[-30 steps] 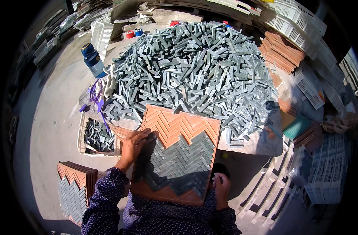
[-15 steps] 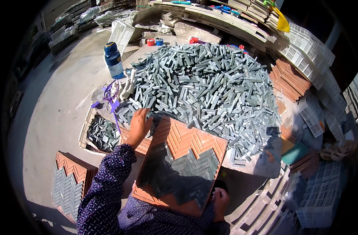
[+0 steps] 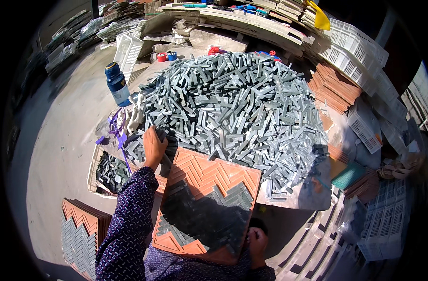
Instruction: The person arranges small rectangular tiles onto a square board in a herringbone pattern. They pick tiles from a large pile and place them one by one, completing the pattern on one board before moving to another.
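An orange-brown tray [image 3: 214, 173] with herringbone grooves rests tilted on my lap. Dark grey stone strips [image 3: 223, 201] fill its middle band; bare grooves show at the top and along the lower edge. My left hand [image 3: 154, 147] is at the left edge of a big heap of loose grey stone strips [image 3: 232, 103], its fingers bent down among them; what they grip is hidden. Beside the tray's lower right edge, my right hand [image 3: 257, 243] is curled closed, and its contents cannot be made out.
A blue-capped bottle [image 3: 117, 84], white gloves [image 3: 135, 112] and purple ribbon [image 3: 115, 124] lie left of the heap. A white basket [image 3: 96, 182] holds more strips. Stacked trays [image 3: 80, 234] stand at lower left. White crates [image 3: 354, 56] and a slatted pallet [image 3: 312, 234] are right.
The view has shifted, so most of the scene sits slightly further left. My left hand stays at the heap's left edge, fingers bent further down. The shadow on the tray has moved right.
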A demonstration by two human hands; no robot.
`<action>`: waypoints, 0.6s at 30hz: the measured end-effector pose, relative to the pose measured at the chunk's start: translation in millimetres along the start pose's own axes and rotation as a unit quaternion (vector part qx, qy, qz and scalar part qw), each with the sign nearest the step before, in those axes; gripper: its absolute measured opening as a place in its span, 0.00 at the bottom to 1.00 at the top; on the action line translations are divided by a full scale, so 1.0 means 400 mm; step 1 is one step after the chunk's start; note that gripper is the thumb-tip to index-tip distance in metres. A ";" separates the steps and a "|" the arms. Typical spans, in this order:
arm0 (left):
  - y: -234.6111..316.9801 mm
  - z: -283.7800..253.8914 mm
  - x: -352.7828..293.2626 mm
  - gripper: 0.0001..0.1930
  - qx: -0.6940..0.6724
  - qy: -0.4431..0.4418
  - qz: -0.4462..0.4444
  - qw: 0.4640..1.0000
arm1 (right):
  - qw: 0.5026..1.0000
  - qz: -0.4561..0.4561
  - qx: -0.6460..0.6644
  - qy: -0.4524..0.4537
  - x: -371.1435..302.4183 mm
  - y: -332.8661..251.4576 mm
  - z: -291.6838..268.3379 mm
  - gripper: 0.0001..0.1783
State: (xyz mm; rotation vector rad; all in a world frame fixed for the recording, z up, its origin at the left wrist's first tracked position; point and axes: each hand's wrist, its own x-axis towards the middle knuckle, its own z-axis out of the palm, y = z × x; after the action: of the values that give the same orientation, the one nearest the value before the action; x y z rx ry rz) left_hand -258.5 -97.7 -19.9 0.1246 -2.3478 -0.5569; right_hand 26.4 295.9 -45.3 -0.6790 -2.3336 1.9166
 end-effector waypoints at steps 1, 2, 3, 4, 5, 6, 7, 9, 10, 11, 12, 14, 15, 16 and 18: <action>0.009 -0.003 0.000 0.27 0.003 0.005 -0.001 1.000 | 1.000 0.001 -0.011 0.000 0.000 0.003 0.002 0.09; 0.017 -0.006 0.002 0.26 0.005 0.014 -0.004 1.000 | 1.000 -0.004 -0.006 -0.003 0.001 0.005 0.003 0.09; 0.013 -0.007 0.005 0.27 0.005 0.020 0.014 1.000 | 1.000 -0.010 0.000 -0.005 0.004 0.010 0.004 0.09; 0.004 -0.011 0.010 0.27 0.006 0.025 0.032 0.999 | 1.000 -0.016 0.005 -0.007 0.004 0.011 0.005 0.09; 0.004 -0.014 0.012 0.28 0.004 0.030 0.049 0.998 | 1.000 -0.015 -0.001 -0.007 0.003 0.010 0.004 0.09; 0.003 -0.018 0.016 0.28 -0.016 0.019 0.043 0.999 | 1.000 -0.014 -0.007 -0.007 0.002 0.006 0.005 0.09; 0.001 -0.023 0.024 0.28 -0.034 0.019 0.038 0.999 | 1.000 -0.013 -0.013 -0.007 0.001 0.003 0.007 0.09; 0.005 -0.032 0.042 0.28 -0.070 0.018 0.025 0.997 | 1.000 -0.011 -0.024 -0.009 0.001 -0.003 0.007 0.09; 0.007 -0.037 0.050 0.28 -0.072 0.037 0.031 0.996 | 0.999 -0.010 -0.030 -0.011 0.001 -0.004 0.008 0.09; 0.028 -0.041 0.059 0.28 -0.105 0.016 0.023 0.994 | 0.999 -0.011 -0.034 -0.007 0.001 -0.004 0.003 0.09; 0.062 -0.059 0.073 0.28 -0.136 -0.005 0.017 0.991 | 0.999 -0.012 -0.037 -0.004 0.003 -0.003 0.002 0.09; 0.122 -0.102 0.084 0.26 -0.173 -0.033 0.025 0.984 | 0.999 -0.014 -0.031 -0.001 0.008 0.004 0.000 0.09; 0.155 -0.132 0.077 0.21 -0.261 -0.127 -0.092 0.952 | 1.000 -0.013 -0.021 -0.002 0.009 0.013 0.004 0.09; 0.175 -0.143 0.060 0.18 -0.373 -0.121 -0.114 0.913 | 1.000 -0.012 -0.011 -0.003 0.006 0.017 0.005 0.09; 0.238 -0.195 -0.007 0.13 -0.649 -0.137 -0.329 0.672 | 1.000 -0.003 0.009 0.015 -0.005 -0.015 0.009 0.08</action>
State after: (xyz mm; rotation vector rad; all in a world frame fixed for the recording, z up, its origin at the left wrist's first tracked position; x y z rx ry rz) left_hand -198.3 -38.9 69.8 0.2155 -1.5104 -2.5745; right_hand 25.3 290.8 -39.9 -0.6931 -2.2943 1.9090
